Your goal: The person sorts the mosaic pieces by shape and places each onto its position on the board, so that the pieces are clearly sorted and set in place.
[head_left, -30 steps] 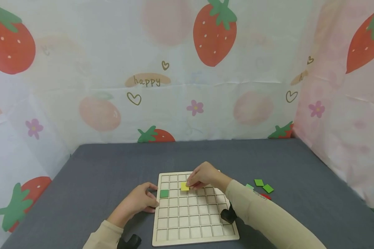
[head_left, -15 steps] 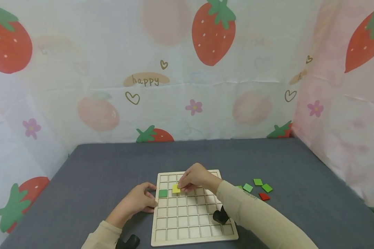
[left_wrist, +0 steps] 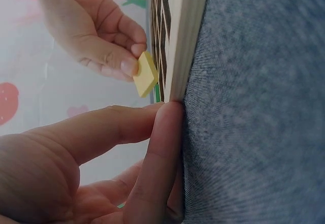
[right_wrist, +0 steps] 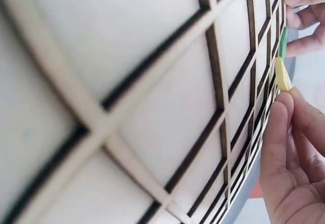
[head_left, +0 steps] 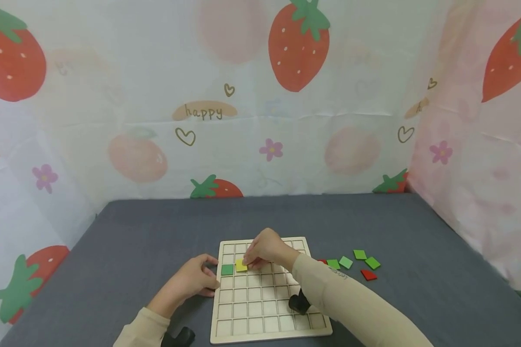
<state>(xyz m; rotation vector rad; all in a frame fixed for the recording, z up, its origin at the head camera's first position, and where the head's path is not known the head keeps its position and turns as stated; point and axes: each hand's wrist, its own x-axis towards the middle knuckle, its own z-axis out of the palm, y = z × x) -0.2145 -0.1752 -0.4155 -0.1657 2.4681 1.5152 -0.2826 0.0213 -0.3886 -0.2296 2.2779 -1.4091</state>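
My right hand (head_left: 267, 248) pinches a yellow square tile (head_left: 240, 266) between thumb and fingers, over the upper left of a wooden grid board (head_left: 254, 308). In the left wrist view, the yellow tile (left_wrist: 146, 74) is tilted and held by one edge. A dark green square tile (head_left: 227, 270) lies in the leftmost column, just left of the yellow one. My left hand (head_left: 194, 277) rests beside the board, its fingertips touching the left edge. The left wrist view has those fingers (left_wrist: 165, 132) against the board's wooden side (left_wrist: 183, 46).
Right of the board, several loose pieces lie on the grey cloth (head_left: 417, 299): green tiles (head_left: 360, 254), a pale green tile (head_left: 345, 262) and a red quarter-round piece (head_left: 368, 274). Another red piece (head_left: 323, 261) is partly hidden by the right sleeve (head_left: 351, 294).
My right hand has carried the yellow tile leftward over the board, closer to the dark green tile. Pieces once behind the right sleeve are now visible. My left hand stays at the board's edge.
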